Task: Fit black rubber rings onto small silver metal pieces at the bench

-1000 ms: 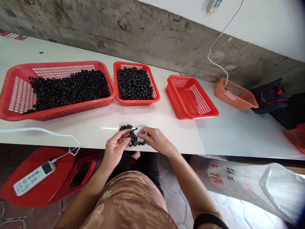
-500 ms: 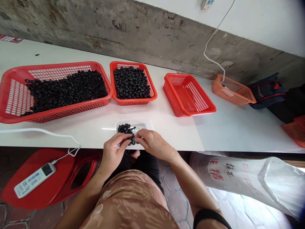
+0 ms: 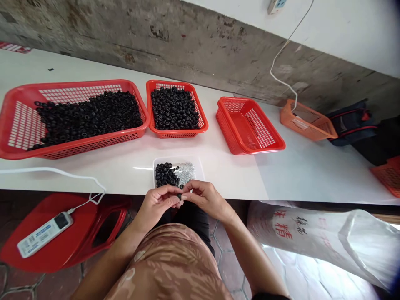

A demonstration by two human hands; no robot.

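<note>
While the left hand (image 3: 160, 203) and right hand (image 3: 208, 201) are pinching a small black piece (image 3: 179, 196) together by the table's (image 3: 231, 179) near edge, it is looking light, firm and probably best held by its sides.

Smooth and glossy, that white table (image 3: 234, 175) gleamed right back at you! Your red baskets (image 3: 246, 131) shone too, slick perforated plastic, and your clear box (image 3: 199, 166) was smooth see-through plastic, its silvery bits (image 3: 186, 171) glinting like metal beside the black rings (image 3: 165, 174), dark with a dull sheen! Behind it all the wall (image 3: 200, 54) ran rough, blotchy concrete, while your shirt (image 3: 175, 258) was matt cloth and the sack (image 3: 312, 233), oh, creased plastic with a shine!
</note>
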